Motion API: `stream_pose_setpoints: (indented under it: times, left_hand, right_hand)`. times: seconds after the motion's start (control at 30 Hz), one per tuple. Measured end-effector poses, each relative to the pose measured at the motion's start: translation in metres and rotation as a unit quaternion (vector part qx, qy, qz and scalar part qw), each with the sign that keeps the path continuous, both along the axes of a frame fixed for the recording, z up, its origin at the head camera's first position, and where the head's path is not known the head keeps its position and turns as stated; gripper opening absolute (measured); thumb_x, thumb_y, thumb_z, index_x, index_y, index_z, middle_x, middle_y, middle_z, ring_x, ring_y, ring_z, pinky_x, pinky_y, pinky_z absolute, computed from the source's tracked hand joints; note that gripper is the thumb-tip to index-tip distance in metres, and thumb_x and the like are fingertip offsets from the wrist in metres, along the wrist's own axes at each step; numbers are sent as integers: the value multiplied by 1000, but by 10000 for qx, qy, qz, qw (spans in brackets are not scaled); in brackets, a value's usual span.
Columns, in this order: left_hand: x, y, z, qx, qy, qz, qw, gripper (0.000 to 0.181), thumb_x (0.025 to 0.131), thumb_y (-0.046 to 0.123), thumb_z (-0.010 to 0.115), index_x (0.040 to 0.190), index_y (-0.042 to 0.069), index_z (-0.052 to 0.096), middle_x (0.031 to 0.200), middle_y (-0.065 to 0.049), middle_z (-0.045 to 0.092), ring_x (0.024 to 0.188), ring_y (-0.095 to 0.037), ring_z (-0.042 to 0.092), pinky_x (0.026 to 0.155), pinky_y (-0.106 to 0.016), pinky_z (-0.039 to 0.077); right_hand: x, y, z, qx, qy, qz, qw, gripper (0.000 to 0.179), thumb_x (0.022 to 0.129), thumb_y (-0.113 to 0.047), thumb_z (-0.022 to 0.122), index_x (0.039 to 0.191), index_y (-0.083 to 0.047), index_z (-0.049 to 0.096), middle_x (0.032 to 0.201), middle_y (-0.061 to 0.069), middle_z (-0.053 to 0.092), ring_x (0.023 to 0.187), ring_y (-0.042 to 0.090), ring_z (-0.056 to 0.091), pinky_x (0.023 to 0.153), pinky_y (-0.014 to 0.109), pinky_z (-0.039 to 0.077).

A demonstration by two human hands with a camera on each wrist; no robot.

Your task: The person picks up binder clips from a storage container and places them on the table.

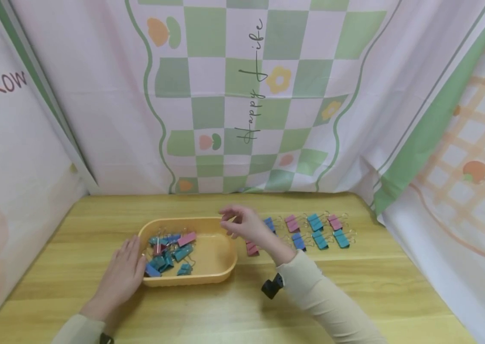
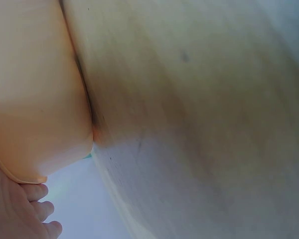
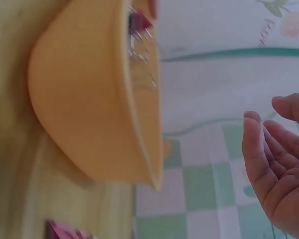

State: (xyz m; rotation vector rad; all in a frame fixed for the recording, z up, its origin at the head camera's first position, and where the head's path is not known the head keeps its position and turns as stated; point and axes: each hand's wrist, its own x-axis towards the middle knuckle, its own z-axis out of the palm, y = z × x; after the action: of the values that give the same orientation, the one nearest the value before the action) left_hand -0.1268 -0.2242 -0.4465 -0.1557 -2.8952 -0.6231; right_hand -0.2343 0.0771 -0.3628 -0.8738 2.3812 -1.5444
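A yellow-orange plastic tray [image 1: 216, 255] sits on the table, with teal, blue and pink binder clips [image 1: 183, 252] heaped mostly in its left half. My left hand [image 1: 123, 271] rests against the tray's left wall, fingers extended; the left wrist view shows its fingertips [image 2: 37, 191] by the tray's rim. Over the tray's right end hovers my right hand [image 1: 246, 224], fingers loosely bent. Seen in the right wrist view, this hand [image 3: 281, 169] has nothing between thumb and fingers and stands apart from the tray wall [image 3: 79, 94].
Right of the tray, several binder clips [image 1: 320, 240] lie in two rows, handles pointing right; the right forearm partly covers them. A pink clip [image 1: 252, 248] lies close to the tray's right side. Printed curtains [image 1: 247, 95] hang behind the wooden table [image 1: 354, 296] and along both sides.
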Motion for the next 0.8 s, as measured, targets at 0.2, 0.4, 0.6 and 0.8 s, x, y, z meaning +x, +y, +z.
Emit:
stream_pose_setpoints:
  times: [0.2, 0.4, 0.6, 0.8]
  left_hand:
    - [1, -1, 0, -5, -19, 9, 10000, 57, 100, 27, 29, 141, -11, 16, 146, -29, 15, 133, -45, 12, 106, -56, 10]
    - [0, -1, -1, -36, -5, 22, 10000, 57, 100, 27, 29, 141, -11, 16, 146, -29, 15, 133, -45, 13, 106, -56, 10]
    - [-1, -1, -3, -65, 40, 0, 10000, 57, 100, 27, 29, 141, -11, 17, 146, -29, 16, 132, -45, 13, 106, -56, 11]
    - [-1, -1, -3, -42, 144, -22, 9999, 57, 100, 26, 30, 140, -12, 18, 145, -30, 17, 132, -46, 15, 105, -56, 12]
  right_hand:
    - [20, -21, 3, 158, -298, 403, 9986, 27, 90, -4, 58, 115, 6, 56, 93, 14, 61, 72, 30, 62, 59, 36, 55]
    - [19, -39, -20, 208, -475, 580, 9970, 25, 89, -4, 60, 112, 3, 59, 89, 10, 63, 67, 24, 62, 56, 33, 55]
    - [20, -50, -40, 350, -671, 833, 9936, 26, 86, -7, 64, 109, 5, 60, 83, 5, 63, 62, 19, 61, 55, 35, 55]
    - [23, -59, -53, 644, -817, 849, 9909, 26, 85, -9, 67, 106, 4, 61, 79, 1, 62, 60, 22, 61, 52, 31, 54]
